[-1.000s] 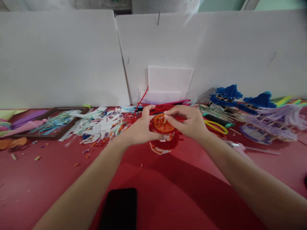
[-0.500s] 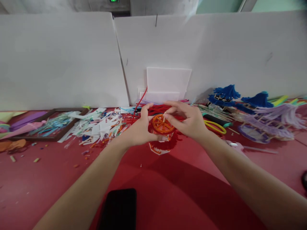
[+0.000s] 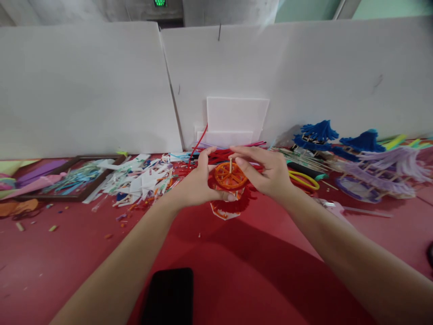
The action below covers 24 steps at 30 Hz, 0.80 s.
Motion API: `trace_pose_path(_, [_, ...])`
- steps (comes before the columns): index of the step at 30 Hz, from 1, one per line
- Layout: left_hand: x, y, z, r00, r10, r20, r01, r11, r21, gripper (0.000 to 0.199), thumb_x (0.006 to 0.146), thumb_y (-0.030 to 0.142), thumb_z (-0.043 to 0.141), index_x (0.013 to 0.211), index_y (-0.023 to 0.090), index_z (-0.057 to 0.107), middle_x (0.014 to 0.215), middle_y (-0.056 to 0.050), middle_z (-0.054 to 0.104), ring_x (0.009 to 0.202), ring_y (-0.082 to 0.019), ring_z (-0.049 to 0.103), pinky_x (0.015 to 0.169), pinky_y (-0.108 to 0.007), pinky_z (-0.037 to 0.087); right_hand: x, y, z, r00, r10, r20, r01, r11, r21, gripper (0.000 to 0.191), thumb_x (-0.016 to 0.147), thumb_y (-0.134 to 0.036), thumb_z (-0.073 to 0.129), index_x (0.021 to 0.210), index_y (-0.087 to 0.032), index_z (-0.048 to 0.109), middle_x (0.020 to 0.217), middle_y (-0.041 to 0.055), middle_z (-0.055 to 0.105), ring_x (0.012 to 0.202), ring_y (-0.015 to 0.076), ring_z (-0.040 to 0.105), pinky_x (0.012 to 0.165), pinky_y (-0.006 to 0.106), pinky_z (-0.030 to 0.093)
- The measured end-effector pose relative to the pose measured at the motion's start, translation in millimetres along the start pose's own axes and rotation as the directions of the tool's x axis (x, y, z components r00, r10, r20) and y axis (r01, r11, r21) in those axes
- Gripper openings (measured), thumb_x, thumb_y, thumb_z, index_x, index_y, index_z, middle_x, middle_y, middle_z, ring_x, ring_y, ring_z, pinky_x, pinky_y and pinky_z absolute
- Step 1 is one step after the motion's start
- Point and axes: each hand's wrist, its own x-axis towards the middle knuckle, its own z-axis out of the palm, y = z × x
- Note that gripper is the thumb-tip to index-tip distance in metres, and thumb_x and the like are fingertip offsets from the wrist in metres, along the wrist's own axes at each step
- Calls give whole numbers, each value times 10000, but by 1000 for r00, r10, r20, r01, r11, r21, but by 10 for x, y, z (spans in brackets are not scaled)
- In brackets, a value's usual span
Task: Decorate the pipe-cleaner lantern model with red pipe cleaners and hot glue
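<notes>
An orange spoked ring (image 3: 221, 183), fuzzy like pipe cleaner, sits at the middle of the table with a pale wooden stick (image 3: 230, 166) upright at its centre. My left hand (image 3: 194, 183) curls round its left side, thumb along the front edge and index finger raised behind. Beside the stick's top, my right hand (image 3: 267, 169) has thumb and index finger apart, with the stick just left of the thumb tip. Below the ring shows a white base piece (image 3: 225, 213) with orange and red trim; its join to the ring is hidden.
Red pipe cleaners (image 3: 219, 156) lie behind the hands. White scraps (image 3: 142, 178) and a brown frame (image 3: 76, 196) are at left. Blue tasselled models (image 3: 320, 131), a lilac model (image 3: 379, 167) and a yellow loop (image 3: 306, 180) are at right. A black phone (image 3: 169, 295) lies in front.
The right fingers have come off the stick's top and spread slightly, leaving the stick standing in view. My left hand keeps its place round the ring.
</notes>
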Motion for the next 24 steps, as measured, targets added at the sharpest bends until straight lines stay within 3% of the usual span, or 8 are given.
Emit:
trace_pose_path(8, [-25,77,7,1000,23,-4,-22,986,167,1042,632,259,780,1422,250,100,1304,-135,570,1121,-319,602,1005,-528,428,16,-1,23,1000,-21,0,21,998,-54,129,828,-209,581,878,-206,700,867,39,741,789,152,687,764,295,560])
trace_pose_path(12, [-27,78,4,1000,1,-7,0,986,164,1065,637,268,775,1432,248,66,1314,-146,559,1090,-308,620,984,-514,447,10,22,34,1000,21,8,-20,999,-34,91,818,-210,592,856,-195,673,836,33,733,759,143,680,738,279,558])
trace_pose_path(24, [-26,67,-3,1000,2,-23,2,987,160,1077,621,277,783,1435,250,77,1350,-170,512,1119,-340,602,962,-519,462,16,26,50,999,-27,18,28,997,-72,63,826,-204,587,843,-207,648,841,35,716,792,148,665,759,296,551])
